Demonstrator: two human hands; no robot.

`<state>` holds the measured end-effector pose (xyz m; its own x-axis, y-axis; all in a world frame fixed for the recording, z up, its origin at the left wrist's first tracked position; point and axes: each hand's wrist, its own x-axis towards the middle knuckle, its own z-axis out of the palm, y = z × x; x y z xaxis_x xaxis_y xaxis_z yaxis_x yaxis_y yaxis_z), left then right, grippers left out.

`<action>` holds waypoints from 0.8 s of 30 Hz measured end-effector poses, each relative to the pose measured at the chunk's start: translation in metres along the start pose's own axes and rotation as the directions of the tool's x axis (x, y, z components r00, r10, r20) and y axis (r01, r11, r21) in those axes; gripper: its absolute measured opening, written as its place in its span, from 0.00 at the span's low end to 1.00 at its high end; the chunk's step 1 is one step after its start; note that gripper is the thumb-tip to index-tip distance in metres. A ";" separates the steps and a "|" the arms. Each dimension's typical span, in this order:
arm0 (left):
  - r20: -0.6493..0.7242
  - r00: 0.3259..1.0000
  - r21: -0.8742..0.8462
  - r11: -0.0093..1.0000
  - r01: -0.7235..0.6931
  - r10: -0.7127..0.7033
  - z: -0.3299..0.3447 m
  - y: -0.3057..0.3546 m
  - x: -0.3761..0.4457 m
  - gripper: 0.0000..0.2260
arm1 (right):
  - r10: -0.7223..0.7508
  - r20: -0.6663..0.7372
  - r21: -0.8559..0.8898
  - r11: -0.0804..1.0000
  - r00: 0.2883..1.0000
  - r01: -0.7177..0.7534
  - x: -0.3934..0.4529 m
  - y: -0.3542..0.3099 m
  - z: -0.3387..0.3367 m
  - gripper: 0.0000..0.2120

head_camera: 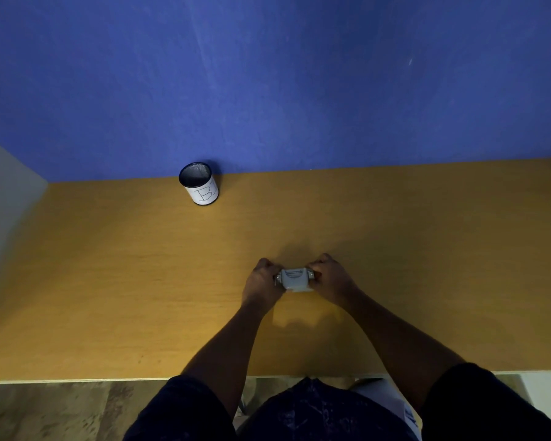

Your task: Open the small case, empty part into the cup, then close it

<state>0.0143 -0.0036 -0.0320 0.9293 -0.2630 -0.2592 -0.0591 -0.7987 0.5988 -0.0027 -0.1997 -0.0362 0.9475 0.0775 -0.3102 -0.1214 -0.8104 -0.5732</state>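
Note:
A small grey case [296,279] with metal latches on its two ends is held just above the wooden table [109,281], near the middle front. My left hand [263,283] grips its left end and my right hand [331,278] grips its right end, fingers curled around the latches. The lid looks closed. A black mesh cup [199,183] with a white paper label marked "B" stands upright at the back of the table, far to the left of the case and apart from both hands.
A blue wall [299,74] rises right behind the table's back edge. A pale side panel [7,198] bounds the table on the left. The table's front edge [77,380] runs close to my body, with wood-look floor below.

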 end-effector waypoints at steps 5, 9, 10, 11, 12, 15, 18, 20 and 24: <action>0.015 1.000 0.036 0.999 -0.010 0.009 0.002 0.001 -0.004 0.22 | -0.018 0.003 -0.025 1.000 1.000 0.018 -0.004 -0.003 0.000 0.21; 0.049 0.999 0.066 0.998 0.000 -0.003 0.002 0.003 -0.005 0.25 | -0.031 0.012 -0.040 0.999 0.999 0.031 -0.006 -0.004 0.000 0.21; 0.056 0.998 0.068 0.998 -0.003 -0.001 0.003 0.002 -0.006 0.26 | -0.034 0.012 -0.048 0.998 0.999 0.035 -0.007 -0.003 0.001 0.20; 0.059 0.998 0.072 0.997 0.000 -0.004 0.002 0.003 -0.007 0.26 | -0.032 0.012 -0.055 0.998 0.999 0.033 -0.008 -0.004 0.001 0.20; 0.056 0.998 0.072 0.997 -0.003 -0.001 0.003 0.002 -0.007 0.26 | -0.031 0.007 -0.053 0.998 1.000 0.031 -0.008 -0.003 0.002 0.20; 0.049 0.999 0.077 0.997 0.008 -0.012 0.003 0.004 -0.010 0.26 | -0.018 -0.006 -0.061 0.998 1.000 0.018 -0.012 -0.004 0.002 0.19; 0.034 0.999 0.087 0.996 0.006 -0.009 0.004 0.005 -0.013 0.24 | -0.023 0.003 -0.080 0.996 1.000 0.023 -0.016 -0.003 0.005 0.20; 0.012 1.000 0.084 0.996 -0.009 0.008 0.006 0.006 -0.017 0.22 | -0.020 0.026 -0.092 0.995 0.999 0.023 -0.020 -0.001 0.005 0.25; 0.006 1.000 0.161 0.987 -0.026 0.025 0.008 0.004 -0.027 0.24 | -0.015 0.051 -0.131 0.991 0.999 0.022 -0.027 0.003 0.002 0.30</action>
<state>-0.0138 -0.0038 -0.0288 0.9255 -0.2861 -0.2481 -0.1409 -0.8683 0.4757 -0.0295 -0.2032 -0.0315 0.9331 0.1191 -0.3394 -0.0609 -0.8777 -0.4753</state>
